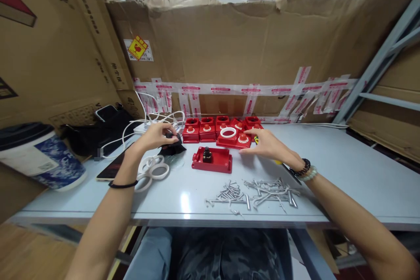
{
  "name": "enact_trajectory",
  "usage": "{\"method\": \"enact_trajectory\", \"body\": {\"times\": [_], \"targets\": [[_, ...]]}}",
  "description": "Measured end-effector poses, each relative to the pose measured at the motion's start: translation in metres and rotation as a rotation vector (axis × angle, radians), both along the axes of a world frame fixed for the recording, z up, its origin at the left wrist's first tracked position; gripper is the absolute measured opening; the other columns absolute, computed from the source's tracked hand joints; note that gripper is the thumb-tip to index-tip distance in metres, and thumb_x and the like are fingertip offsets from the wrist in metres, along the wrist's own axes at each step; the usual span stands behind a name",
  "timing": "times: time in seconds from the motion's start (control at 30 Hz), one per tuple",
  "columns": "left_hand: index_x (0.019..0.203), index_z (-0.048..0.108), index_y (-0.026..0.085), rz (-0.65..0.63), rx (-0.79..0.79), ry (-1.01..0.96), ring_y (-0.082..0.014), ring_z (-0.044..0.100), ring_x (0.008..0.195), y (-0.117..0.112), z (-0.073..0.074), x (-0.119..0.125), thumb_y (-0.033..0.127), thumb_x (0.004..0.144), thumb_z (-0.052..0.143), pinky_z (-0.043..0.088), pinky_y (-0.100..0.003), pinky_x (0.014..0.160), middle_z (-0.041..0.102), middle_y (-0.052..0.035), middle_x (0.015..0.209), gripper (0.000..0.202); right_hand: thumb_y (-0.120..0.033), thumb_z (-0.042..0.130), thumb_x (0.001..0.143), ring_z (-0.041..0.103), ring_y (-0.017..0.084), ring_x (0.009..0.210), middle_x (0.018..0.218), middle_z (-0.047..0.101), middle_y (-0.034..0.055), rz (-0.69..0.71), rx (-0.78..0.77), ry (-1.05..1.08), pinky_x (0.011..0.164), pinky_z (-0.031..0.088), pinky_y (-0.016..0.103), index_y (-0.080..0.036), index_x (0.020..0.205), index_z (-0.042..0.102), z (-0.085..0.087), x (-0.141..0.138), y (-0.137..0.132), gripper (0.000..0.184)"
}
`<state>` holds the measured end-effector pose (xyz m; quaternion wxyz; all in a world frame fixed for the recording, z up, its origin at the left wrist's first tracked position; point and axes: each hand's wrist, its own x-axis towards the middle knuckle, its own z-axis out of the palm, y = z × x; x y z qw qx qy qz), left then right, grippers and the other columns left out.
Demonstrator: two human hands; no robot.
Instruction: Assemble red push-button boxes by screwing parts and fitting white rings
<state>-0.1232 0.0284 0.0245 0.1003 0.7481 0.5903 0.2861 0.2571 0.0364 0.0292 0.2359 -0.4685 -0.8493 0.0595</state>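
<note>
left hand [159, 134] grip pinched on small black part [172, 145] over tabletop [344, 170], right hand [267, 143] flat, grip empty, steadying red housings [233, 139]; open red base [212, 160] centred between, screws [252, 193] heaped near for reach.

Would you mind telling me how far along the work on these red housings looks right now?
Looks done: a row of red housings with buttons fitted stands at the back. In hand: the left hand touches black parts, the right hand rests by a housing with a white ring; one open red housing lies in front. Left: the screws lie loose, and spare white rings wait.
</note>
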Motion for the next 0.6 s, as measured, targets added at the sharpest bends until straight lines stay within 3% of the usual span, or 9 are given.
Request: {"method": "enact_trajectory", "body": {"times": [0.1, 0.27, 0.37, 0.47, 0.6], "targets": [[0.078, 0.068, 0.018, 0.038, -0.067, 0.054, -0.0204, 0.064, 0.066, 0.006, -0.005, -0.007, 0.048, 0.059, 0.071, 0.049, -0.027, 0.06, 0.07, -0.0027, 0.07, 0.035, -0.06, 0.072, 0.061, 0.061, 0.032, 0.108, 0.12, 0.065, 0.0161, -0.005, -0.002, -0.014, 0.091, 0.048, 0.045, -0.012, 0.121, 0.061, 0.001, -0.001, -0.001, 0.077], [0.084, 0.069, 0.019, 0.014, 0.027, 0.062, -0.0247, 0.064, 0.086, -0.003, 0.004, -0.002, 0.054, 0.062, 0.07, 0.049, -0.029, 0.073, 0.071, -0.0063, 0.091, 0.042, -0.058, 0.072, 0.062, 0.06, 0.031, 0.11, 0.122, 0.064, 0.0168, -0.008, -0.015, -0.025, 0.093, 0.047, 0.045, -0.01, 0.122, 0.06, 0.003, -0.002, -0.005, 0.078], [0.088, 0.068, 0.02, -0.115, -0.029, 0.112, -0.0227, 0.063, 0.085, -0.016, 0.012, 0.007, 0.053, 0.066, 0.07, 0.049, -0.028, 0.071, 0.071, -0.005, 0.094, 0.039, -0.059, 0.072, 0.062, 0.061, 0.032, 0.109, 0.121, 0.064, 0.0162, -0.005, -0.017, -0.023, 0.091, 0.047, 0.046, -0.012, 0.121, 0.061, 0.003, -0.002, -0.005, 0.077], [0.097, 0.068, 0.021, -0.279, -0.227, 0.139, -0.0207, 0.064, 0.084, -0.025, 0.013, 0.018, 0.044, 0.066, 0.071, 0.05, -0.027, 0.07, 0.071, -0.0045, 0.093, 0.039, -0.059, 0.072, 0.061, 0.061, 0.031, 0.107, 0.119, 0.065, 0.0158, -0.001, -0.014, -0.019, 0.09, 0.048, 0.046, -0.013, 0.121, 0.061, 0.002, -0.002, -0.004, 0.077], [0.098, 0.07, 0.022, -0.339, -0.342, 0.185, -0.0209, 0.065, 0.082, -0.025, 0.007, 0.021, 0.033, 0.059, 0.072, 0.051, -0.026, 0.07, 0.073, -0.0033, 0.092, 0.04, -0.06, 0.072, 0.06, 0.06, 0.031, 0.109, 0.12, 0.065, 0.016, 0.003, -0.023, -0.017, 0.092, 0.047, 0.045, -0.012, 0.121, 0.061, 0.002, -0.002, -0.004, 0.078]]}}
